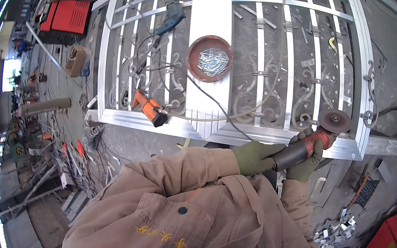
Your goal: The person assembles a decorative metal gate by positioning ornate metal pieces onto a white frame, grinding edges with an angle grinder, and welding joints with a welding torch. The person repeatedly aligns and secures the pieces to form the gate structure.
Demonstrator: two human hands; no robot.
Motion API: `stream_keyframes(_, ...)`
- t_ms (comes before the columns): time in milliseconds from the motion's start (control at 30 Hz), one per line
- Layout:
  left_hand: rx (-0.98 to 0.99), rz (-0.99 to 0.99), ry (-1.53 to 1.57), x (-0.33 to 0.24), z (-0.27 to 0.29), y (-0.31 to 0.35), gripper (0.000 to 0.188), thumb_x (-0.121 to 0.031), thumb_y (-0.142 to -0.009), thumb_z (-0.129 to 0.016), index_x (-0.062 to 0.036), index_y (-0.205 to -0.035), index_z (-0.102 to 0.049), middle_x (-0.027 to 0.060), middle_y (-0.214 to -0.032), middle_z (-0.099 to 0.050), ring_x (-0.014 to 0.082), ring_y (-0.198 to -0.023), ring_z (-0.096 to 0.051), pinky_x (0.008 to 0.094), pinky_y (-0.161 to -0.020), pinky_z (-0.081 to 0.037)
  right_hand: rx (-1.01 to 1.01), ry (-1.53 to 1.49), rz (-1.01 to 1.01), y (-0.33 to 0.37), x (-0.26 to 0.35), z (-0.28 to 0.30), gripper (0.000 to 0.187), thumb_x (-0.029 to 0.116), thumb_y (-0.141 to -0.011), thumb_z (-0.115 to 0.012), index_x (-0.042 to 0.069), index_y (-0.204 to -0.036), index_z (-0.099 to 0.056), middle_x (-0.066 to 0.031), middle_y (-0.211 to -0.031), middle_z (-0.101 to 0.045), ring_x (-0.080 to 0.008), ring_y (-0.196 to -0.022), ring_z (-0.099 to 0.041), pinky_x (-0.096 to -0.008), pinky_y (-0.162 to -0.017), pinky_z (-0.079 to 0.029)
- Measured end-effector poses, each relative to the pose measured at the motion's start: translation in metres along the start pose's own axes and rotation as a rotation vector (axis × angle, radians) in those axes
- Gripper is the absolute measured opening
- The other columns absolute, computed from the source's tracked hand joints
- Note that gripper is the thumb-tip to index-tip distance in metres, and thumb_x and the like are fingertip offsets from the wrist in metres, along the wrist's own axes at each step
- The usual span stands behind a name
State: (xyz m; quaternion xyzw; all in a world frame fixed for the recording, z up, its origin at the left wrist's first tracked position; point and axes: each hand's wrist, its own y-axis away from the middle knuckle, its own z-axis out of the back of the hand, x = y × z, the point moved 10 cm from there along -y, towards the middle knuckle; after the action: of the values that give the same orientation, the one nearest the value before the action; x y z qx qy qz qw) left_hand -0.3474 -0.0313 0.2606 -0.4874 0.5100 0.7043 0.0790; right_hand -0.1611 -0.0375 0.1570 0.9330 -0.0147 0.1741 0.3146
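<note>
An angle grinder (296, 153) with a red and dark body is held in both gloved hands over the near right part of a metal gate frame (156, 125). My left hand (257, 156), in a green glove, wraps the rear end of its body. Closer to the head, my right hand (308, 161) grips the red part. The grinder's round disc (334, 120) faces up near the frame's right corner; whether it spins I cannot tell. A brown bowl (192, 56) of screws or nails (214, 62) sits on the wide middle panel.
An orange cordless power tool (150, 108) rests on the frame's near left edge. Farther off, a blue-grey drill (172, 16) lies on the bars. A red machine (69, 13) stands at left, red cases (394, 241) at right. Metal offcuts (338, 230) are piled on the floor; cables cross the gate.
</note>
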Motion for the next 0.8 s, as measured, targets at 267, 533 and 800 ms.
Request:
stream_keyframes(267, 0.031, -0.126, 0.454, 0.090, 0.035, 0.117, 0.087, -0.011, -0.097, -0.095, -0.0080, -0.176, -0.057, 0.0115, -0.125, -0.085, 0.0121, -0.103, -0.077, 0.0291, -0.085, -0.060, 0.275, 0.014, -0.158, 0.075, -0.124, -0.083, 0.059, 0.046, -0.110, -0.082, 0.001, -0.145, -0.067, -0.0157, -0.118, -0.079, -0.0293, -0.106, -0.079, -0.0433, -0.094, -0.072)
stream_keyframes(533, -0.013, -0.238, 0.579, 0.132, 0.044, 0.230, 0.074, -0.020, -0.096, -0.096, -0.0011, -0.159, -0.062, 0.0082, -0.114, -0.079, 0.0132, -0.092, -0.073, 0.0313, -0.070, -0.058, 0.352, -0.021, -0.251, 0.151, -0.229, -0.130, 0.057, 0.041, -0.113, -0.080, 0.001, -0.148, -0.063, -0.0134, -0.123, -0.077, -0.0271, -0.113, -0.079, -0.0451, -0.097, -0.073)
stream_keyframes(800, 0.137, -0.182, 0.957, 0.159, 0.019, 0.265, 0.065, -0.039, -0.103, -0.091, 0.0004, -0.146, -0.065, 0.0065, -0.110, -0.075, 0.0154, -0.087, -0.074, 0.0337, -0.078, -0.061, 0.400, 0.316, -0.140, 0.208, -0.274, -0.158, 0.061, 0.040, -0.111, -0.083, 0.000, -0.153, -0.063, -0.0136, -0.128, -0.079, -0.0296, -0.111, -0.081, -0.0488, -0.096, -0.072)
